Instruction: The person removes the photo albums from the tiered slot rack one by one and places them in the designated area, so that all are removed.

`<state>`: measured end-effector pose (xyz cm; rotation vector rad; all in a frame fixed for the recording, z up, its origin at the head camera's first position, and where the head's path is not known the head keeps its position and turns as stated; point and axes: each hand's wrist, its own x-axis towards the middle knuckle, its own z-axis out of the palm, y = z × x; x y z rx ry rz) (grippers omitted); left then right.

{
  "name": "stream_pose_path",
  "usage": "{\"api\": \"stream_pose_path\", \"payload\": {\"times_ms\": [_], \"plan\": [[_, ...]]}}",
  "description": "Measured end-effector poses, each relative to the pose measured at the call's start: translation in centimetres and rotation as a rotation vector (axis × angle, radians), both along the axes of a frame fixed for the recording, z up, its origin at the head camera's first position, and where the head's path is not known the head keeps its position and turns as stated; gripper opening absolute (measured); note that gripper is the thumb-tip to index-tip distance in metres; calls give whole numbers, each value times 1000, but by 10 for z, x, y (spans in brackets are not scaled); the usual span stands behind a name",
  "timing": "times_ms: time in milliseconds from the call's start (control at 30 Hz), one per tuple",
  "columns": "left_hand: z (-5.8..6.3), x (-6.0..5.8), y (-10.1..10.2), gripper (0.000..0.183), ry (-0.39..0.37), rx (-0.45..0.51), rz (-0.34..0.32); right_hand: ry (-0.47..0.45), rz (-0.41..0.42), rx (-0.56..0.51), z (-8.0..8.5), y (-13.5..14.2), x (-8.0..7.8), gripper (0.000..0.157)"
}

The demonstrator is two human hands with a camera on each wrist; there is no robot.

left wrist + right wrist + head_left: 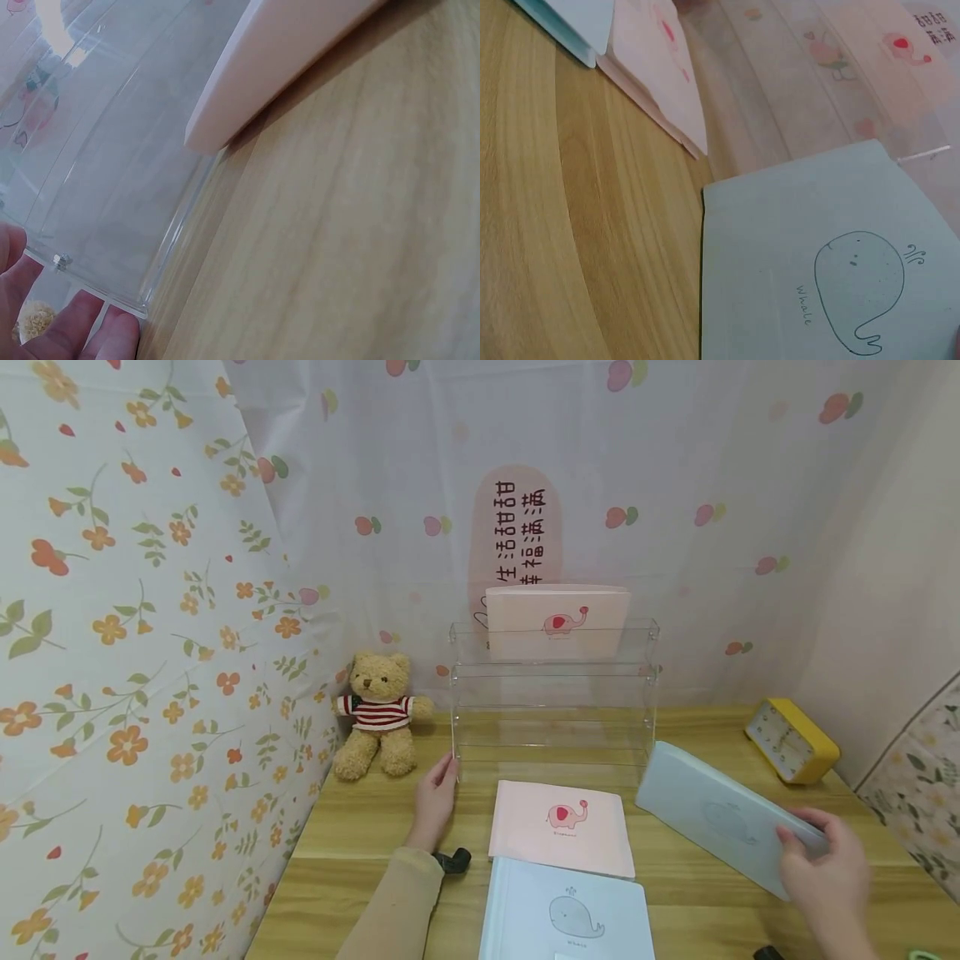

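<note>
Floral curtains (165, 610) stand behind the wood-grained table (322, 843); take the lower pink book (540, 827), lying flat with its elephant uppermost, as the centre of a dial. At twelve stands the clear rack (553, 706), its top tier carrying the upper pink book (525, 627), propped upright so the cover shows — the front rail presumably stops it sliding off. At six the flat blue book (517, 918), a whale on its cover, lies so near the pink one that I cannot tell whether they touch. A teddy bear (380, 714) sits at ten and a yellow alarm clock (795, 739) stands between two and three, both probably decoration set out of the way. At three the tilted blue book (712, 810) is held slantwise near the rack's lower right corner, cover outward, perhaps to match the way the tiers face. Its near end is pinched by the right hand (828, 864): thumb (790, 845) on the cover, the other fingers largely hidden beyond the top edge. At nine the left hand (433, 802) reaches the foot of the rack's left side, likely to steady it; its fingers (71, 326) touch the clear upright — whether they pinch it, I cannot tell.
</note>
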<state>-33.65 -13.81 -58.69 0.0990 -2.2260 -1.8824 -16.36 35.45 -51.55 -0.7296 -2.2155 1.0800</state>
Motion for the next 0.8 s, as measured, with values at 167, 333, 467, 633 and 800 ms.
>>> {"api": "stream_pose_path", "payload": {"times_ms": [167,333,467,633,800], "plan": [[0,0,0,42,-2,9,4,-19,-21,94,-1,7,4,30],[-1,-1,1,43,-2,-2,4,-146,-19,47,0,15,7,42],[0,0,1,43,-13,0,3,-215,-21,-11,0,20,10,52],[1,1,1,42,2,-10,7,-222,-20,-26,-3,26,9,58],[1,1,1,41,2,-12,12,-205,-14,27,-6,38,0,55]]}}
